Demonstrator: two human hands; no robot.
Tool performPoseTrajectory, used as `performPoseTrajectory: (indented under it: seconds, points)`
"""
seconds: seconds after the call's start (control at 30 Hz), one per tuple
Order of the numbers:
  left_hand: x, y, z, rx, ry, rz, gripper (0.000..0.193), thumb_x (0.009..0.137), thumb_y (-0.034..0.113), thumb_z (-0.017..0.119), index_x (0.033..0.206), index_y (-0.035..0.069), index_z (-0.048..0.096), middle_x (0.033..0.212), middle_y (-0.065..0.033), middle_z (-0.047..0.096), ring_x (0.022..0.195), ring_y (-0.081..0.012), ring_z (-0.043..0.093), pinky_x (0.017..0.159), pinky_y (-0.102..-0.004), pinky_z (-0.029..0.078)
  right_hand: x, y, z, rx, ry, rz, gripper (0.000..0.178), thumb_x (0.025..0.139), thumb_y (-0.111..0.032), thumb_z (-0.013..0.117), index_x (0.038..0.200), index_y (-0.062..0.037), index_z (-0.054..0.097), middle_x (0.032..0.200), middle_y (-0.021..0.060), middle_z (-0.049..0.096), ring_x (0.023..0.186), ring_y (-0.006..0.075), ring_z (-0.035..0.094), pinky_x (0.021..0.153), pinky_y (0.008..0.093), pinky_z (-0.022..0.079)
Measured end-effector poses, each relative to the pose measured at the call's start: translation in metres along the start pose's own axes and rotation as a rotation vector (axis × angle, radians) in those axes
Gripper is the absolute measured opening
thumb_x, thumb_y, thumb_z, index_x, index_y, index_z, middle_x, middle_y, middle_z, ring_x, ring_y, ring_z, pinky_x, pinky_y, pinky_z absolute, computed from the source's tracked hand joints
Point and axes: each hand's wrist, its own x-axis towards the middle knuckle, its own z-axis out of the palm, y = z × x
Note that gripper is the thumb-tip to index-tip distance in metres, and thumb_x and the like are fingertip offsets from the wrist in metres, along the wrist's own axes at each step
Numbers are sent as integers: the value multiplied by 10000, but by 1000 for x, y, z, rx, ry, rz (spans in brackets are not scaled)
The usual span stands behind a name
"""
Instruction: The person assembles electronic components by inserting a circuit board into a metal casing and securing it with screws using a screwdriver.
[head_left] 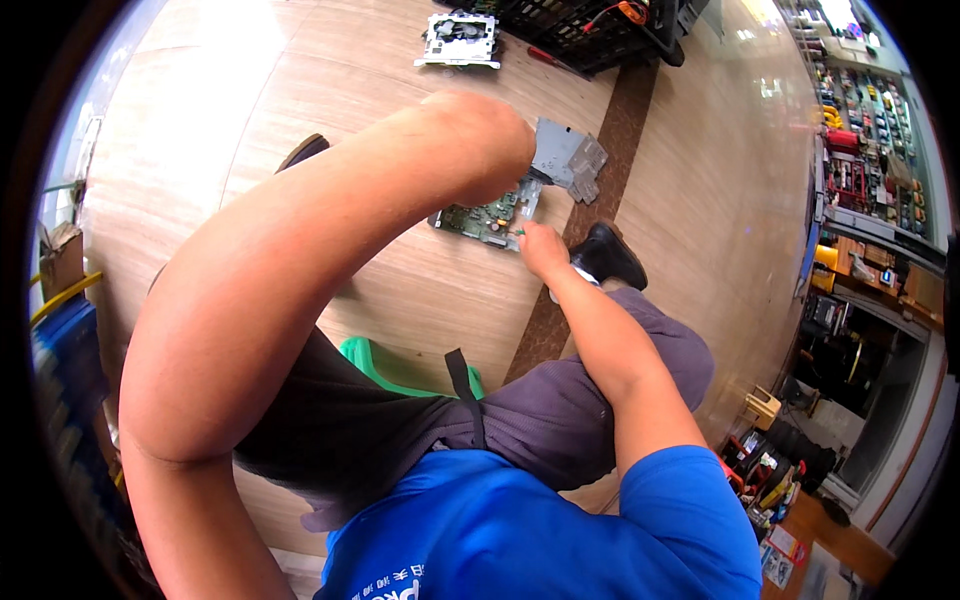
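Note:
I sit on a green stool [385, 365] over a wooden floor. My left hand [495, 150] is seen from the back of the wrist, its fingers hidden; it presses against a grey metal frame [567, 157] and seems to hold it. A green circuit board [480, 218] hangs joined to that frame, just above the floor. My right hand [543, 248] is closed on a small green-tipped tool [519, 233] that touches the board's near right corner. My raised left forearm covers much of the view.
Another dismantled grey device [458, 40] lies on the floor farther off, beside a black crate [585, 30] and a red-handled screwdriver [545, 57]. My black shoe [607, 256] is right of the board. Stocked shelves [865, 130] line the right; a cardboard box [62, 260] stands at the left.

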Motion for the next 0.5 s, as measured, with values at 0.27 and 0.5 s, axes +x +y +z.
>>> performPoseTrajectory:
  seconds: [0.27,0.5]
  points:
    - [-3,-1,-3,11,10,2,281,881,314,674,923,39,713,911,-155,705,915,-334,678,789,-431,541,4,-7,2,-28,-37,20,174,882,-166,582,946,-12,632,901,261,664,897,434,642,809,514,516]
    - [-6,-3,-4,10,27,2,265,883,301,673,946,47,714,934,-152,708,938,-326,678,803,-424,542,6,-4,7,-32,-27,0,159,878,-160,586,916,-8,614,892,264,661,891,443,639,801,523,513]
